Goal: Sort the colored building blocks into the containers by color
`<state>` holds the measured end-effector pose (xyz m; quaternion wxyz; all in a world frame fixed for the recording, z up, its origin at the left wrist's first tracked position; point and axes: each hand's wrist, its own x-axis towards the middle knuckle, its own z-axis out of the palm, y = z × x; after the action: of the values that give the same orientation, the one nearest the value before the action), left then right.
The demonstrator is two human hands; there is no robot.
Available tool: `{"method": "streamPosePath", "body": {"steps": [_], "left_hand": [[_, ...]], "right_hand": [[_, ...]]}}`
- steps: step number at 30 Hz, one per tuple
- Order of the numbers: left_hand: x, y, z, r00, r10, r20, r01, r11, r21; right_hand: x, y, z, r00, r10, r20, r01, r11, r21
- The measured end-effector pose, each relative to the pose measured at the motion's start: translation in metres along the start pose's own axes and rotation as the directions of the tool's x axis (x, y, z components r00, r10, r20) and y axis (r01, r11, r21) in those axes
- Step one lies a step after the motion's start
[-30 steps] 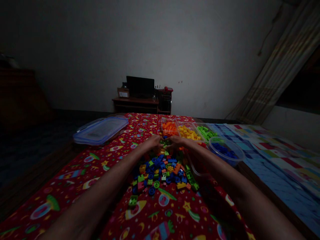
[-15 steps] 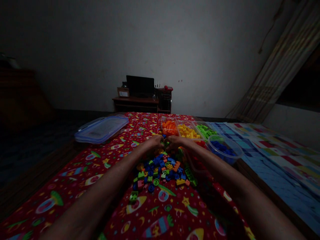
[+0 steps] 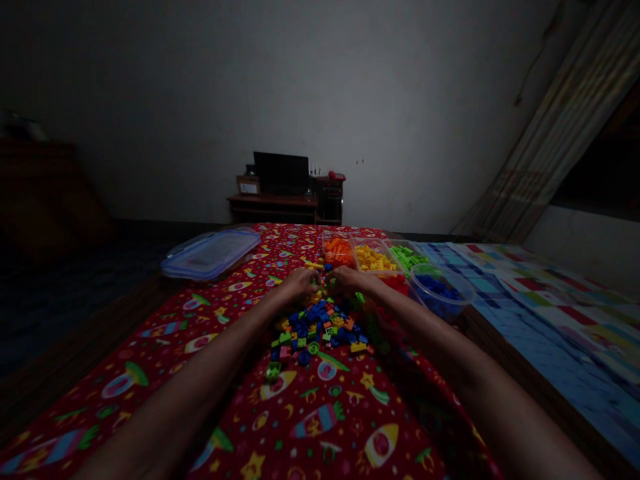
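A heap of small toy bricks (image 3: pixel 320 330) in blue, green, orange and yellow lies on the red patterned cloth (image 3: pixel 320 427). My left hand (image 3: pixel 300 283) and my right hand (image 3: pixel 349 279) meet at the far edge of the heap, fingers curled inward toward each other around small pieces that I cannot name. Both forearms reach out from the bottom of the view on either side of the heap. Beyond the hands stand clear tubs of orange bricks (image 3: pixel 339 251), yellow bricks (image 3: pixel 374 257) and green bricks (image 3: pixel 409 255). A round tub of blue bricks (image 3: pixel 440 293) stands to the right.
A clear box lid with blue rim (image 3: pixel 210 254) lies at the far left of the cloth. A checked mat (image 3: pixel 540 300) covers the surface to the right. A low desk with a dark screen (image 3: pixel 281 175) stands against the back wall. The room is dim.
The view has tilted and pulled back a little, so hands and heap sit higher and farther. Both hands stay together at the heap's far edge.
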<state>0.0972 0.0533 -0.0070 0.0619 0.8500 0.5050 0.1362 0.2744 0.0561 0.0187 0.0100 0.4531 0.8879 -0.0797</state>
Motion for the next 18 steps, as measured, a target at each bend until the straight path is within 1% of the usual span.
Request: {"method": "streamPosePath", "body": {"steps": [5, 10, 13, 15, 16, 17, 18], "left_hand": [[-0.005, 0.008, 0.001, 1.000, 0.023, 0.000, -0.023, 1.000, 0.013], [-0.008, 0.012, -0.004, 1.000, 0.004, 0.002, -0.004, 1.000, -0.025], [-0.010, 0.012, -0.005, 0.999, -0.021, -0.045, 0.017, 0.996, -0.086], [-0.011, 0.012, -0.006, 0.995, -0.049, -0.087, 0.036, 0.989, -0.145], [-0.012, 0.013, -0.008, 0.992, -0.070, -0.104, 0.050, 0.982, -0.181], [-0.013, 0.014, -0.009, 0.988, -0.093, -0.120, 0.065, 0.973, -0.220], [-0.015, 0.016, -0.011, 0.984, -0.118, -0.136, 0.080, 0.962, -0.260]], "right_hand": [[-0.007, -0.002, -0.007, 0.997, -0.071, -0.016, 0.072, 0.995, 0.070], [-0.009, 0.002, -0.006, 0.995, -0.092, -0.034, 0.094, 0.993, 0.075], [-0.014, 0.003, -0.007, 0.994, -0.069, -0.082, 0.079, 0.989, 0.122], [-0.019, 0.001, -0.010, 0.992, -0.013, -0.125, 0.043, 0.968, 0.248], [-0.021, -0.001, -0.011, 0.990, 0.024, -0.139, 0.027, 0.935, 0.354], [-0.024, -0.003, -0.012, 0.988, 0.063, -0.144, 0.015, 0.877, 0.481], [-0.027, -0.006, -0.012, 0.985, 0.099, -0.144, 0.011, 0.787, 0.617]]}}
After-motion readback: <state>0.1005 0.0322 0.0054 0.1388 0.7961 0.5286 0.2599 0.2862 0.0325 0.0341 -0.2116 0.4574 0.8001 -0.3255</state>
